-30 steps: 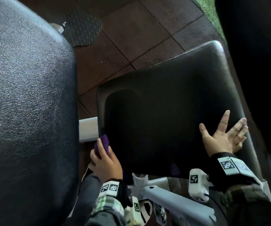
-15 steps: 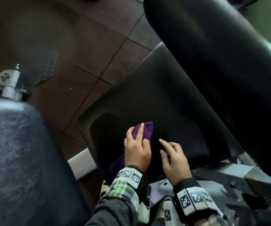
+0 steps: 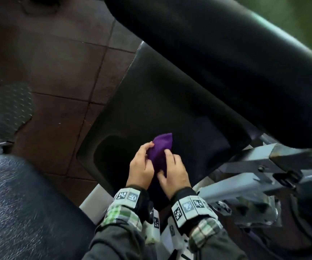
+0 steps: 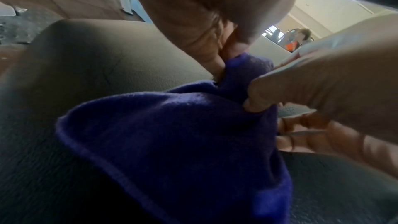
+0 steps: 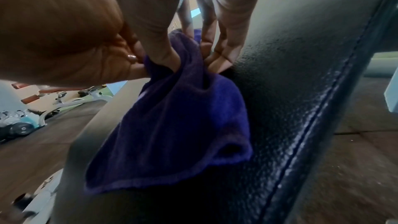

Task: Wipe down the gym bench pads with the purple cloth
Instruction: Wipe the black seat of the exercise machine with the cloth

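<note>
A purple cloth (image 3: 160, 149) is bunched up between both hands over the near part of the black seat pad (image 3: 160, 102). My left hand (image 3: 145, 153) grips its left side with curled fingers. My right hand (image 3: 167, 162) pinches its right side. In the left wrist view the purple cloth (image 4: 183, 142) hangs down onto the pad, and a right fingertip (image 4: 256, 105) digs into its fold. In the right wrist view the purple cloth (image 5: 178, 117) droops against the black pad (image 5: 290, 83). A second black pad, the backrest (image 3: 226, 53), slants across the upper right.
Another textured black pad (image 3: 20, 203) fills the lower left. Grey metal frame bars (image 3: 245, 184) run under the seat at the right. Brown rubber floor tiles (image 3: 57, 72) lie beyond, with a studded metal footplate (image 3: 6, 109) at the far left.
My right hand left the seat pad's right side and came over to the cloth. The left hand slid the cloth from the pad's left edge to the middle; both now hold it.
</note>
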Action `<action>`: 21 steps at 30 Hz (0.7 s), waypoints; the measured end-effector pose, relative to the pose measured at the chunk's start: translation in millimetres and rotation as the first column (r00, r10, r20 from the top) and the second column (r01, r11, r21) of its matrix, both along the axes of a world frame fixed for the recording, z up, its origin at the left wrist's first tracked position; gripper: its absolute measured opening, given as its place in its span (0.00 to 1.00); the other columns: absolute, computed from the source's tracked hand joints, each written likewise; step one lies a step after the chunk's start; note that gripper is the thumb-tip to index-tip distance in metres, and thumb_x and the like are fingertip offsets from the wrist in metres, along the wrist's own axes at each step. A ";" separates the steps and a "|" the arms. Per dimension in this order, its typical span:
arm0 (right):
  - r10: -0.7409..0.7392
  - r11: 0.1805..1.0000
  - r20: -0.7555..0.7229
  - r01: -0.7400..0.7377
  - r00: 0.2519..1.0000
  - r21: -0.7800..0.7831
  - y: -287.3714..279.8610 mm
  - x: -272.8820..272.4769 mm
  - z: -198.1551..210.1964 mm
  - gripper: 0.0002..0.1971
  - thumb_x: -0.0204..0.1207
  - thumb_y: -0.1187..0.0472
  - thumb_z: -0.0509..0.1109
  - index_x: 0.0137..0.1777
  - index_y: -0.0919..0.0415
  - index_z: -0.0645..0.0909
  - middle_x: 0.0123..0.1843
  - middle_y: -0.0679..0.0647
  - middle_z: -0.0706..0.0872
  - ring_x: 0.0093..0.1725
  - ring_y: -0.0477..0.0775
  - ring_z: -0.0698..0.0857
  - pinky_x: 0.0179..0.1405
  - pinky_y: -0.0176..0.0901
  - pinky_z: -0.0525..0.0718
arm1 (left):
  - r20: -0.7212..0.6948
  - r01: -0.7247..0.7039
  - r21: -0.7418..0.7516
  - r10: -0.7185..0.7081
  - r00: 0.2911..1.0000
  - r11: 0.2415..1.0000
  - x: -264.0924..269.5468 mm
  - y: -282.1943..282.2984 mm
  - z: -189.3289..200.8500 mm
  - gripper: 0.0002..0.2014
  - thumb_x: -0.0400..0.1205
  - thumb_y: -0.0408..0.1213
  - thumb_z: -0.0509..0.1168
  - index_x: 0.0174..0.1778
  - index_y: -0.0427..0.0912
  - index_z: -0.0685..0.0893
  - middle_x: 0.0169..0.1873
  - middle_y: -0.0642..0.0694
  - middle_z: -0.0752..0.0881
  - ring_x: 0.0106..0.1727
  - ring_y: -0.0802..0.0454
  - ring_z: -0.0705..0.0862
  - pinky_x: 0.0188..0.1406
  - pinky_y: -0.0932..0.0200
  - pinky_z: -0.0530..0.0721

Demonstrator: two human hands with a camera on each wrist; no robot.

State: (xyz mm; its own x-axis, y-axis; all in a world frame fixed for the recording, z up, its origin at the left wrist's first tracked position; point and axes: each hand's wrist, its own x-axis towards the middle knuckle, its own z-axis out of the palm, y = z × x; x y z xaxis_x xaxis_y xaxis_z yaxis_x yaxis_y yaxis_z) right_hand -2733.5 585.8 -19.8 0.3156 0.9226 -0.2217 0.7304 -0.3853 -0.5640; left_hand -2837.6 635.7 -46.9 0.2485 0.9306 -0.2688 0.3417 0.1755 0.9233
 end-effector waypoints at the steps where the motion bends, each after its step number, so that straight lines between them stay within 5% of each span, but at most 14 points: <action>1: -0.030 0.998 0.009 0.030 1.000 0.047 -2.5 4.1 0.2 0.29 0.66 0.62 0.65 0.70 0.66 0.73 0.56 0.66 0.80 0.46 0.69 0.82 0.47 0.58 0.85 | -0.022 0.032 0.020 -0.031 0.999 0.999 1.0 -0.1 -0.9 0.25 0.77 0.30 0.56 0.69 0.49 0.80 0.66 0.48 0.83 0.63 0.46 0.84 0.67 0.45 0.80; 4: -0.195 0.955 0.036 0.181 0.980 0.233 -21.1 30.3 2.6 0.26 0.63 0.59 0.58 0.64 0.60 0.74 0.47 0.63 0.82 0.38 0.66 0.84 0.40 0.49 0.86 | -0.253 0.178 0.197 -0.125 0.959 0.964 0.7 -4.3 -3.8 0.26 0.78 0.43 0.60 0.75 0.51 0.78 0.76 0.52 0.77 0.71 0.48 0.79 0.72 0.47 0.78; 6: -0.331 0.901 0.029 0.307 0.943 0.308 -39.7 53.7 4.4 0.25 0.65 0.58 0.55 0.64 0.52 0.70 0.46 0.62 0.81 0.41 0.65 0.82 0.45 0.46 0.81 | -0.440 0.305 0.260 -0.169 0.882 0.916 2.1 -8.2 -6.2 0.31 0.77 0.56 0.58 0.79 0.58 0.72 0.82 0.52 0.67 0.80 0.47 0.68 0.79 0.45 0.66; 10: -0.401 0.870 0.074 0.354 0.913 0.344 -54.3 71.6 -0.7 0.26 0.70 0.60 0.51 0.66 0.39 0.69 0.52 0.59 0.74 0.45 0.62 0.79 0.46 0.54 0.84 | -0.585 0.481 0.078 -0.351 0.732 0.873 7.3 -12.0 -11.4 0.35 0.81 0.59 0.65 0.80 0.72 0.52 0.86 0.57 0.39 0.85 0.57 0.36 0.84 0.38 0.42; 14: -0.259 0.942 0.300 0.171 0.918 0.288 -60.7 56.0 -17.0 0.27 0.72 0.61 0.56 0.68 0.37 0.75 0.60 0.54 0.70 0.51 0.66 0.75 0.53 0.56 0.80 | -0.578 0.473 0.092 -0.340 0.742 0.876 7.1 -11.7 -12.0 0.37 0.80 0.57 0.67 0.79 0.72 0.50 0.85 0.58 0.38 0.86 0.56 0.36 0.83 0.35 0.43; 21: -0.179 0.971 0.306 0.118 0.935 0.206 -65.6 69.7 -17.3 0.29 0.67 0.46 0.67 0.71 0.34 0.71 0.68 0.55 0.67 0.56 0.64 0.71 0.61 0.53 0.75 | -0.561 0.455 0.121 -0.317 0.765 0.882 8.1 -13.6 -15.8 0.38 0.80 0.54 0.70 0.80 0.70 0.53 0.83 0.60 0.37 0.85 0.57 0.37 0.82 0.30 0.44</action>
